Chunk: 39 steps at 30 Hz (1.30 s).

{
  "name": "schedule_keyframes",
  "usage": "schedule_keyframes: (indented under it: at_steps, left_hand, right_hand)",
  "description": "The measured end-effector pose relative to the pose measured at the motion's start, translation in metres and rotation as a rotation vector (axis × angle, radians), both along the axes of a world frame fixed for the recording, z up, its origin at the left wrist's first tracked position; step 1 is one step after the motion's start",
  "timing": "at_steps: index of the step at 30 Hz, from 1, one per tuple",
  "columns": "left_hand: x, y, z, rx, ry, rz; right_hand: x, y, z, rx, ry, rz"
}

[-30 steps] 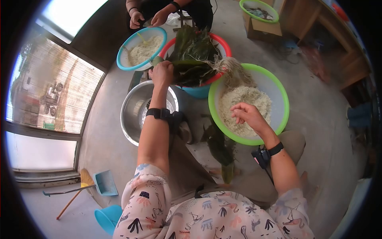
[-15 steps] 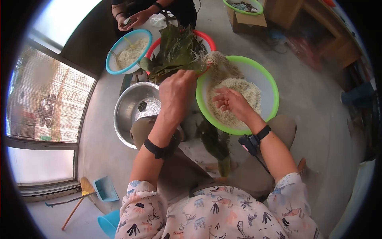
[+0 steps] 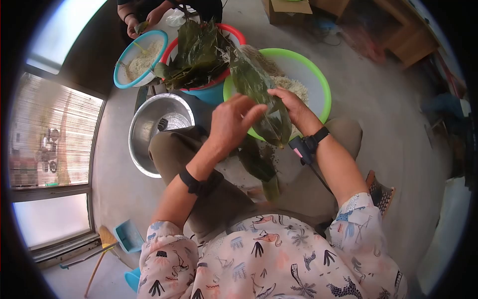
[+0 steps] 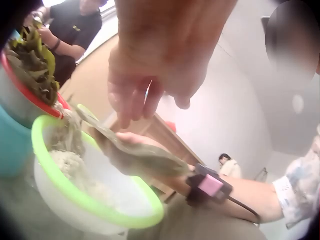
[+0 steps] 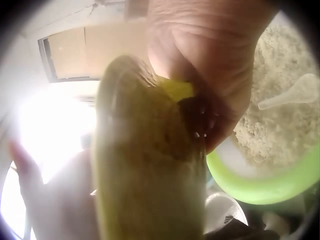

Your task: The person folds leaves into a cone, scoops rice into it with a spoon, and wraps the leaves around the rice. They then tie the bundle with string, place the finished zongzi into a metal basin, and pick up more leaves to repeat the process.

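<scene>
Working above a smooth grey concrete floor (image 3: 378,99), with a pale slatted window blind (image 3: 55,144) at 9 o'clock. Gripping a long, glossy, dark-green leaf (image 3: 253,79) by its right edge in the bare right hand (image 3: 295,105), thumb pressed on top; cannot tell whether 1 layer or 2. Holding out the bare left hand (image 3: 231,122) at the leaf's 8 o'clock, grasping nothing, fingers loosely bent; cannot tell if touching the edge. Holding the leaf partly over a round white plastic basin with a lime-green rim (image 3: 326,94), bearing white rice-like grains (image 3: 294,87) and, across its 11 o'clock side, a pale bundle of stringy fibres (image 3: 260,60). Flanked at 10 o'clock by a red-rimmed blue tub (image 3: 209,93) heaped with dark-green leaves (image 3: 196,50), and near 9 o'clock by a round shiny steel basin (image 3: 141,124). Could drop the leaf, given its wet look and 1-sided hold; could split it lengthwise by twisting sharply; could snag the fibres with its upper end by pulling away hastily.
</scene>
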State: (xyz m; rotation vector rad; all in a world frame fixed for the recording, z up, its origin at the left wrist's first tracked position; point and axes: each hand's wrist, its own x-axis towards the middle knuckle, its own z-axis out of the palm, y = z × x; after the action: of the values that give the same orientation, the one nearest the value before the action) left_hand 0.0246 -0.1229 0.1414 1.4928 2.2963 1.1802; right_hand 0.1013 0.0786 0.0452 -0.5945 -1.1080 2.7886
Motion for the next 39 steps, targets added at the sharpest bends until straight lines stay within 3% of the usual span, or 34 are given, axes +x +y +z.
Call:
schedule_keyframes:
  at_steps: [3, 5, 6, 7, 10, 13, 18, 20, 23, 27, 35, 38, 39]
  left_hand:
    - [-0.055, 0.008, -0.042, 0.034, -0.262, 0.18]
    - [-0.062, 0.009, -0.038, -0.015, -0.675, 0.189]
    - [-0.069, 0.011, -0.043, -0.096, -0.858, 0.12]
    - [-0.073, 0.015, -0.05, -0.1, -0.868, 0.117]
    - [-0.076, 0.027, -0.068, 0.047, -1.314, -0.162]
    - [-0.072, 0.04, -0.071, 0.176, -1.465, -0.175]
    - [-0.075, 0.047, -0.08, 0.179, -1.42, -0.129]
    - [-0.071, 0.047, -0.08, 0.082, -1.463, -0.022]
    - [-0.073, 0.053, -0.096, 0.042, -1.521, -0.074]
    - [-0.068, 0.056, -0.096, 0.193, -1.561, -0.126]
    - [-0.066, 0.055, -0.094, 0.288, -1.554, 0.024]
    - [-0.065, 0.055, -0.096, 0.299, -1.535, 0.04]
    - [-0.064, 0.054, -0.095, 0.307, -1.515, 0.034]
  right_hand:
    - [0.016, 0.001, 0.005, -0.044, -0.011, -0.014]
    - [0.027, 0.001, 0.018, -0.088, 0.014, 0.015]
    - [0.031, -0.005, 0.026, -0.103, 0.025, -0.001]
    - [0.034, -0.006, 0.027, -0.105, 0.015, -0.004]
    - [0.039, -0.007, 0.023, -0.135, 0.04, 0.03]
    - [0.042, -0.008, 0.014, -0.15, 0.052, 0.118]
    - [0.041, -0.011, 0.014, -0.154, 0.029, 0.13]
    - [0.042, -0.008, 0.01, -0.119, 0.025, 0.112]
    - [0.042, -0.005, 0.01, -0.071, 0.033, 0.098]
    - [0.041, -0.007, 0.012, -0.049, 0.052, 0.093]
    - [0.039, -0.011, 0.012, -0.021, -0.019, 0.077]
    - [0.038, -0.018, 0.02, 0.04, 0.026, 0.134]
    - [0.037, -0.021, 0.023, 0.175, 0.002, 0.098]
